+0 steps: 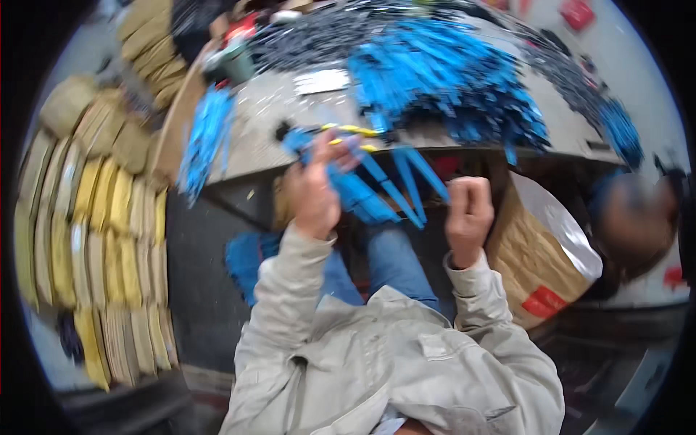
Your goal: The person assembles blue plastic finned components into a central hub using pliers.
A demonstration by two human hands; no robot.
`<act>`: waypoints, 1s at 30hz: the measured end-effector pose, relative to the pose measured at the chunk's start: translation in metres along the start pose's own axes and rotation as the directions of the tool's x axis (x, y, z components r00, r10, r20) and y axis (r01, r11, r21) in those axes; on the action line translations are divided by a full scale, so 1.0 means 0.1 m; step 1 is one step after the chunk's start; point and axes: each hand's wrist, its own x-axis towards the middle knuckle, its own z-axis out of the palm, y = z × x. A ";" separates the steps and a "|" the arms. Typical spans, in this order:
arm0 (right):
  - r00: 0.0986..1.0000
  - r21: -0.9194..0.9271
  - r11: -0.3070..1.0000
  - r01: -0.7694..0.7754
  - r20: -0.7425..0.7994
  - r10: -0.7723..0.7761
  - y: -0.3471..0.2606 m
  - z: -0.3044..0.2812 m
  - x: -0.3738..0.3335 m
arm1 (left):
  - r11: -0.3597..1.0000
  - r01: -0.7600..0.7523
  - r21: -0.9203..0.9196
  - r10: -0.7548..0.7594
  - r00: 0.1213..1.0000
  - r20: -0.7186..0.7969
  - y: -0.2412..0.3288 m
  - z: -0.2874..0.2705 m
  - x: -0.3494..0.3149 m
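My left hand (317,196) is closed around a bundle of long, flat blue strips (362,199), just off the table's near edge. The lower ends of the strips hang above my lap, and a few fan out to the right. Beside my left fingers is a tool with yellow handles (353,130); blur hides its kind and whether I grip it. My right hand (469,215) is curled closed to the right of the fanned strips, near one strip's end. What it holds, if anything, cannot be made out.
A large heap of blue strips (442,80) covers the table's middle, dark strips (312,40) behind it. More blue strips (206,138) hang at the left edge. Stacked yellow and tan bundles (101,196) stand left; a brown paper sack (529,254) stands right. Another person (634,217) is at far right.
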 end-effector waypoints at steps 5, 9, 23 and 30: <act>0.969 -0.012 0.995 0.099 0.226 -0.094 0.00 0.13 0.00 | 0.892 -0.204 0.404 0.203 0.978 0.046 0.08 -0.20 -0.08; 0.970 -0.042 0.995 0.089 0.231 -0.077 -0.15 -0.06 0.02 | 0.994 -0.068 0.090 0.068 0.998 0.004 0.10 -0.21 -0.06; 0.948 0.416 0.877 -0.241 0.296 0.120 0.09 0.06 -0.17 | 0.969 0.163 -0.185 -0.130 0.975 0.180 0.27 -0.08 -0.12; 0.972 0.493 0.847 -0.198 0.209 0.105 0.18 -0.08 -0.21 | 0.980 0.175 -0.095 -0.190 0.965 -0.181 0.29 0.25 -0.22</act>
